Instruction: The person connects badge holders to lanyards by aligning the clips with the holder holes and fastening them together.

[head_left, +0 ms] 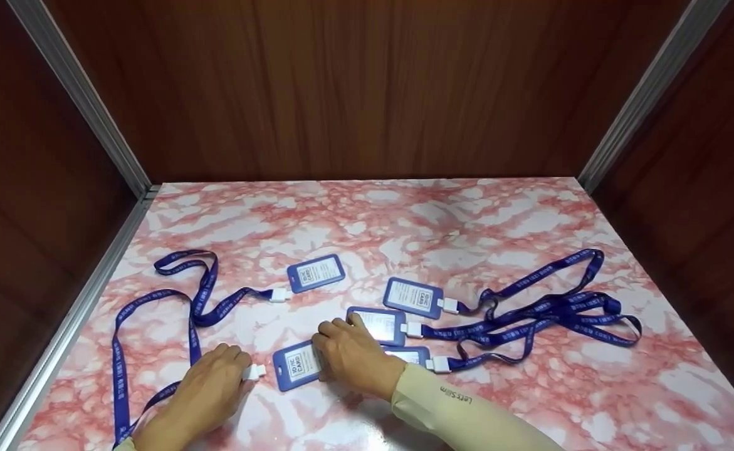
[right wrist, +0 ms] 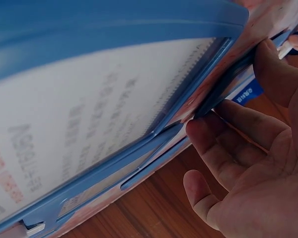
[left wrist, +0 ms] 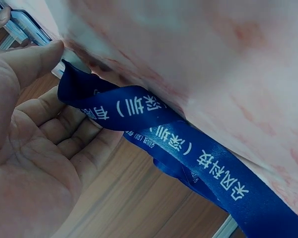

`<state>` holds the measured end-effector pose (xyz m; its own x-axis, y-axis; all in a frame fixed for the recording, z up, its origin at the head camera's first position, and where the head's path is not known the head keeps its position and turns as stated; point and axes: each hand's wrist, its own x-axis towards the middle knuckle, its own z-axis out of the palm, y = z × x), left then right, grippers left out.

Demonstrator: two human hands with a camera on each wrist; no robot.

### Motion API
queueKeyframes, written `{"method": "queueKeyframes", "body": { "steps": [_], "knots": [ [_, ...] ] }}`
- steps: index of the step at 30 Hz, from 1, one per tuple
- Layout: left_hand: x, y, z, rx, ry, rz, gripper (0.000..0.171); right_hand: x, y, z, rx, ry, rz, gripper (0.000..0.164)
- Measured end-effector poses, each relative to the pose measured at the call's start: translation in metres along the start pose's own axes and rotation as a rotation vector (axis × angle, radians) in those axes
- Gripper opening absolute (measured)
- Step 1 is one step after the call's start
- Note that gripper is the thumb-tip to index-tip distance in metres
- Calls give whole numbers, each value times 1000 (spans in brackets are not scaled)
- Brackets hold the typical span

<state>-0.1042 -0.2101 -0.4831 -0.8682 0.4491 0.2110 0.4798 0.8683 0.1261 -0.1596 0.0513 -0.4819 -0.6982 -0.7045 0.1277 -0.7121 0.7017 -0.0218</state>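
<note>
My left hand [head_left: 207,388] pinches the white clip end [head_left: 255,372] of a blue lanyard. Its printed strap [left wrist: 203,158] trails from between thumb and fingers in the left wrist view. My right hand [head_left: 357,357] grips the right end of a blue card holder [head_left: 296,365], thumb on one side and fingertips on the other in the right wrist view. The holder's slotted end faces the clip across a small gap. Behind it lies a separate card holder [head_left: 316,273], close to the clip [head_left: 279,295] of another blue lanyard.
Three card holders lie at the centre right, one [head_left: 412,297] at the back and two partly covered by my right hand. Their clips join blue lanyards [head_left: 529,326] that tangle to the right. Brown panels [head_left: 367,88] enclose the marbled pink table [head_left: 404,219].
</note>
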Motion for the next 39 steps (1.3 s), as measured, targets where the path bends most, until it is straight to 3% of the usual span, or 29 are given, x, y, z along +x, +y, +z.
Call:
{"method": "queueKeyframes", "body": {
  "steps": [22, 39],
  "knots": [
    [1, 4, 2, -33, 64, 45, 22, 2, 1, 3, -25, 25, -12, 45],
    [4, 7, 1, -66, -33, 15, 21, 2, 0, 2, -30, 25, -14, 42]
  ]
}}
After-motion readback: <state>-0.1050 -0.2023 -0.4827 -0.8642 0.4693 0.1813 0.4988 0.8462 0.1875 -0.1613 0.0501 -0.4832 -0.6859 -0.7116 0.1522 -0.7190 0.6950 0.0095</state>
